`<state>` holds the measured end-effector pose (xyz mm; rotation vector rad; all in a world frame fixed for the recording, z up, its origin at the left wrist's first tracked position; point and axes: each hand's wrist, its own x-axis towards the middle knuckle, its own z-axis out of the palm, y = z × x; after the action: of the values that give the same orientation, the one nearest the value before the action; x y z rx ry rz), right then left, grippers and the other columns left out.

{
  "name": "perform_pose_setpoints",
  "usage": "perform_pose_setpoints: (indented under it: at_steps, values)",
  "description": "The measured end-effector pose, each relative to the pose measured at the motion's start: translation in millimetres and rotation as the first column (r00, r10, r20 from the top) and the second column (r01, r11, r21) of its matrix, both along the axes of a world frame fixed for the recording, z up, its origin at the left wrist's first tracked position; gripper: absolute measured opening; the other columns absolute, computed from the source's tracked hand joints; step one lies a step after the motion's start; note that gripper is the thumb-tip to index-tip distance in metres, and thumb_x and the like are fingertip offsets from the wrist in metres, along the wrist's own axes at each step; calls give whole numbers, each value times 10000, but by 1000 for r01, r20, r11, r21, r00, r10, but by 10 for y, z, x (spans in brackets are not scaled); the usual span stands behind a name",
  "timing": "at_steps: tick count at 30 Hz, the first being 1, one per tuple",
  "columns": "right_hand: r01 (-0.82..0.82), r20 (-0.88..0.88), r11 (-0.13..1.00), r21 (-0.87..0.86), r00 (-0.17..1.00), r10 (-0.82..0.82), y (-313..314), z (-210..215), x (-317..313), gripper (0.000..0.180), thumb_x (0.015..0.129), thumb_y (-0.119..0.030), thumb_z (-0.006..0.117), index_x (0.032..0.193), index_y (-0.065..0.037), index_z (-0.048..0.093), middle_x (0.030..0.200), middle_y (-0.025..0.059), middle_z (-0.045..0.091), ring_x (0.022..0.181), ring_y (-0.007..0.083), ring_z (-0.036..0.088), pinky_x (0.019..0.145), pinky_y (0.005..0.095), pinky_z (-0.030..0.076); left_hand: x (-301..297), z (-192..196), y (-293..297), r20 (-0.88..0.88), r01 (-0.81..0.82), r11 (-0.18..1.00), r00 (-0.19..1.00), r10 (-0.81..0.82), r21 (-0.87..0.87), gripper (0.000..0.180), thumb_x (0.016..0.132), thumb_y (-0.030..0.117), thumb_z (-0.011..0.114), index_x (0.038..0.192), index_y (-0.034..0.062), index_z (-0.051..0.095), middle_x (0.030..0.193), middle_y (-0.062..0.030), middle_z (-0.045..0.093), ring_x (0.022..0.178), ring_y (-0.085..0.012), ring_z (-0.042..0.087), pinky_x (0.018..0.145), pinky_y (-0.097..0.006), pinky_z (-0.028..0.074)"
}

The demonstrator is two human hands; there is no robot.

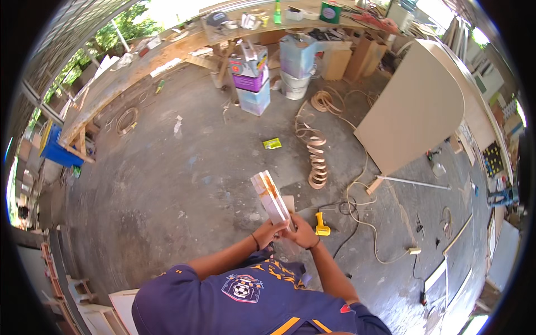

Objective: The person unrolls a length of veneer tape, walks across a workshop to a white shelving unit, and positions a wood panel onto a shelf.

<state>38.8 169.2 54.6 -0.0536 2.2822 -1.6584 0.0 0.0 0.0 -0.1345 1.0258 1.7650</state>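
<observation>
Both hands are at the lower end of a narrow stack of pale boards, tilted up in front of me, with an orange-brown smear along its edge. My left hand is closed round its left side. My right hand grips the right side, close beside the left. Parts of the fingers are hidden behind the boards and each other. On the floor just right of my right hand lies a yellow heat gun-like tool. Beyond the boards is a small yellow-green packet.
A loose coil of thin edging strip lies ahead. To its right stands a large beige panel with a rounded corner. Cables trail across the floor at right. Stacked tins and boxes stand before a long workbench.
</observation>
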Motion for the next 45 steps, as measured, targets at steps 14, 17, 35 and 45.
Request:
perform_pose_setpoints:
  at_steps: [14,17,35,45]
  values:
    - [-50,-141,996,-74,989,39,-428,83,-1967,908,715,-442,680,1319,83,252,1323,267,344,1248,333,343,1026,361,272,-1762,540,-239,-210,-407,912,898,388,-53,559,805,323,559,1220,-17,403,1092,-100,519,1004,-199,523,846,-311,434]
    - [-50,-172,997,-67,984,38,-177,118,-2466,881,708,-431,686,1301,88,291,1309,269,365,1234,343,361,1021,368,281,-2340,426,4,-309,-374,924,890,334,-78,562,798,344,559,1217,-4,419,1098,-98,521,1001,-191,518,844,-308,428]
    - [234,-267,970,-64,933,-243,740,731,-5253,662,735,-187,704,1311,-85,397,1302,78,406,1036,168,516,766,271,432,-5915,1072,884,-105,-368,928,926,362,-54,487,794,356,584,1151,41,480,970,-80,587,887,-176,582,760,-316,480]
    - [785,47,618,45,617,-786,933,-416,-6283,489,791,-195,659,1211,-20,480,1114,136,560,967,176,560,790,281,457,-10162,1790,807,-456,-270,912,883,108,-308,656,630,647,629,1016,127,521,895,-51,584,795,-183,580,692,-342,478]
